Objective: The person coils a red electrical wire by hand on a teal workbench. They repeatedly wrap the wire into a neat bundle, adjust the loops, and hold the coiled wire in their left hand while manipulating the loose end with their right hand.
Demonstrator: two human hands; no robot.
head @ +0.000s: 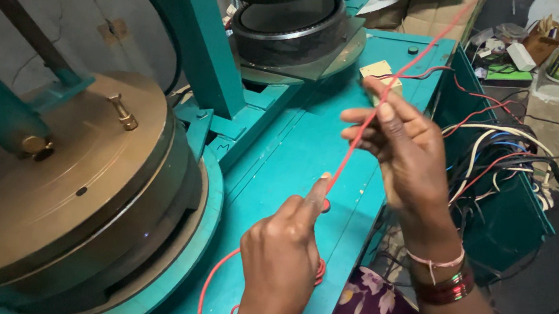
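A teal machine table carries a large brass-coloured round die at the left; above it both hands stretch a red wire; the left hand pinches it low, the right hand grips it higher; tangled cables hang at the right.

The red wire runs off the top edge, its end unseen.
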